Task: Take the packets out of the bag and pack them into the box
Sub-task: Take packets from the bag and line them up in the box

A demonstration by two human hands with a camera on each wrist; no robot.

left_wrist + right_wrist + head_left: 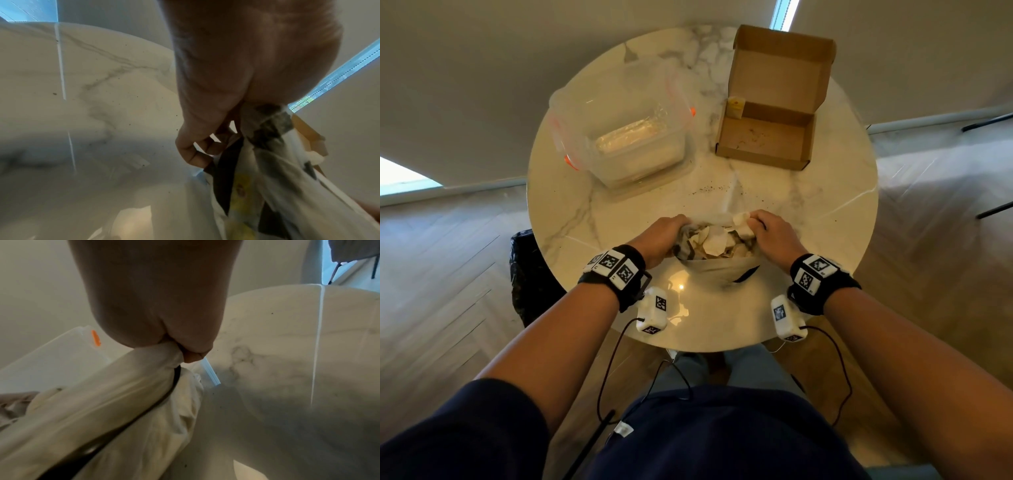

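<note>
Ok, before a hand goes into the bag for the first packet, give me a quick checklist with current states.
1. Bag mouth held open: ok, left hand and right hand each grip an edge.
2. Packets exposed inside: ok.
3. Cardboard box lid open: ok.
4. Box floor free: ok, one yellow packet stands in the far left corner.
5. A hand free to pick: not ok.
6. Packet count: cannot tell.
</note>
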